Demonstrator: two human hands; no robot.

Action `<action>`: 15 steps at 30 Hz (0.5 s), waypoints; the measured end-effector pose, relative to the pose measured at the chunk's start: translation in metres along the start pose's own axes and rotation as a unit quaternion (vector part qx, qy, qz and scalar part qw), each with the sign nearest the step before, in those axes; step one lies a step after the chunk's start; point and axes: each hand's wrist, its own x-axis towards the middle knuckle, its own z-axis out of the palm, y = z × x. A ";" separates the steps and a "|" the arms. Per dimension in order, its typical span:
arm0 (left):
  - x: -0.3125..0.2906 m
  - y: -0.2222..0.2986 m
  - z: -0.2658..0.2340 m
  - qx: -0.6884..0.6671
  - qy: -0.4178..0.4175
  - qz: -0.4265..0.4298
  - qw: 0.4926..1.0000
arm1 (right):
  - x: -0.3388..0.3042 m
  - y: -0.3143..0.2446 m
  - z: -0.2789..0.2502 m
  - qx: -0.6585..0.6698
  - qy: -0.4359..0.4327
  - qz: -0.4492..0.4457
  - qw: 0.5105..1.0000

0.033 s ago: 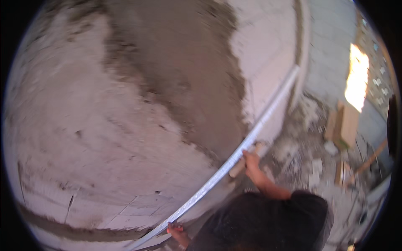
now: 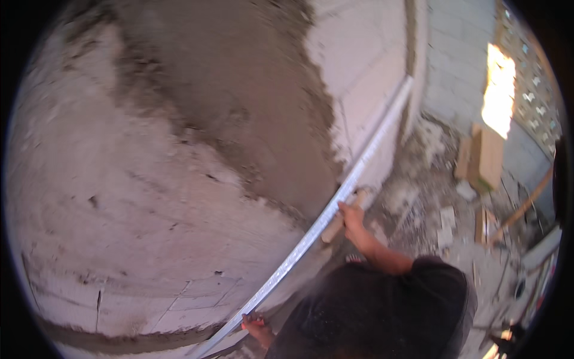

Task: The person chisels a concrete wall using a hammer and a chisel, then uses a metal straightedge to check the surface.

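Observation:
A long silvery metal straightedge (image 2: 299, 249) runs slantwise along the lower part of a wall (image 2: 149, 209) with patchy wet grey mortar (image 2: 239, 113). Its far end meets a dark vertical strip (image 2: 411, 36) at the wall's right side. My right hand (image 2: 353, 220) grips the bar near its middle, fingers closed on its edge. Lower down, my left hand (image 2: 258, 329) is closed round the near part of the bar; a small red thing shows at its fingers, too small to make out. Behind my right hand lies a piece of wood (image 2: 333, 230).
Rubble and dust cover the ground (image 2: 412, 203) at the right. A tan block (image 2: 485, 157) stands by a grey block wall (image 2: 457, 60), near a leaning wooden handle (image 2: 526, 206). White scraps (image 2: 445, 226) lie nearby. A dark band (image 2: 119, 344) runs along the wall's lower edge.
The whole view has shifted, so the wall, bar and rubble sit slightly further up and left. Both hands keep their grip on the straightedge.

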 end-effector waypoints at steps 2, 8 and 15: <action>-0.032 0.003 0.021 0.033 -0.038 -0.047 0.998 | 0.012 0.007 -0.013 -0.017 0.022 0.015 1.000; -0.032 -0.034 -0.030 0.077 -0.008 -0.180 0.981 | 0.046 0.067 -0.079 0.026 0.092 0.061 0.993; -0.003 -0.075 -0.081 0.040 -0.036 -0.242 0.969 | 0.075 0.124 -0.154 0.033 0.127 0.086 0.988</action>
